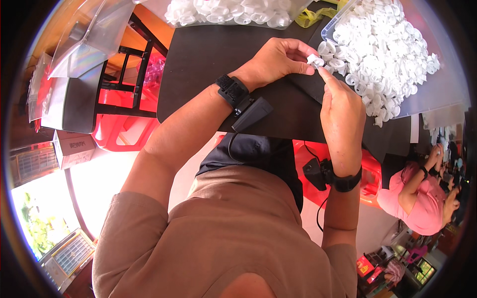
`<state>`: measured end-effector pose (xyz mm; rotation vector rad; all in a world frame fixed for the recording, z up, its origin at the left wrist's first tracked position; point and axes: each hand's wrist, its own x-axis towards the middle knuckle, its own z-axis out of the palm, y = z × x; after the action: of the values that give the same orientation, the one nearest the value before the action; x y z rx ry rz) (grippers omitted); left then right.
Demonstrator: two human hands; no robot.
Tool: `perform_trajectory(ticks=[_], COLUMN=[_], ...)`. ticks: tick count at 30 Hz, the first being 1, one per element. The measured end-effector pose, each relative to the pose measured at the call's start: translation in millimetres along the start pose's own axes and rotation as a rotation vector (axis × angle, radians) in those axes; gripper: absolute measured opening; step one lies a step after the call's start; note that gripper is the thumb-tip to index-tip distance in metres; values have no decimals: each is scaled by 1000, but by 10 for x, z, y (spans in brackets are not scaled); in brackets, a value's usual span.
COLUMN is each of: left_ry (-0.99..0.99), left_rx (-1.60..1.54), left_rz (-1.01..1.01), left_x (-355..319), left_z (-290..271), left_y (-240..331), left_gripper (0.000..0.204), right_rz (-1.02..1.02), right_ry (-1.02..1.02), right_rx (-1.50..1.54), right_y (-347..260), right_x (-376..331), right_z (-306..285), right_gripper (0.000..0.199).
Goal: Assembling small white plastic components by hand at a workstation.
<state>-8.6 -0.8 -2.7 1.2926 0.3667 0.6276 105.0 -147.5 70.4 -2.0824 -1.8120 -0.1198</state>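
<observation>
**Small white part pinched between both hands, over the black worktop**

Head view. My left hand (278,62) reaches in from the left with its fingers (304,55) curled and closed on a small white plastic part (315,60). The part sits at the fingertips, held just above the worktop (208,54), at the near edge of the heap. My right hand (343,111) comes up from below; its fingers (328,77) are drawn together, with the forefinger tip pressed against the underside of the same part. So both hands grip one piece, and neither is open.

Just to the right of the part lies a heap of like white plastic pieces (382,49), spread on a clear tray (427,99) that rests on the worktop. A second clear bin of white pieces (228,12) stands at the far edge, well apart from my hands. Something yellow (310,17) lies between the two.

Each wrist carries a black strap with a small black box: left wrist device (248,107), right wrist device (330,176).

Under the worktop stands a red plastic stool (121,124). A cardboard box (74,146) sits at the left. At the right rim another person in a pink shirt (422,198) is bent over their own work.
</observation>
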Motion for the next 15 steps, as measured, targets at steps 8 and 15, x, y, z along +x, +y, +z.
perform_trajectory(ticks=[8, 15], left_ry=[2, 3], left_rx=[-24, -28], left_rz=[-9, -18], left_x=[-4, -14], left_z=[7, 5], left_y=[3, 14], left_gripper=[32, 32], right_rz=[-13, -42], right_ry=[1, -14], right_rx=[-15, -54], right_y=[5, 10], right_x=[13, 12], right_z=[1, -16], right_gripper=[30, 30])
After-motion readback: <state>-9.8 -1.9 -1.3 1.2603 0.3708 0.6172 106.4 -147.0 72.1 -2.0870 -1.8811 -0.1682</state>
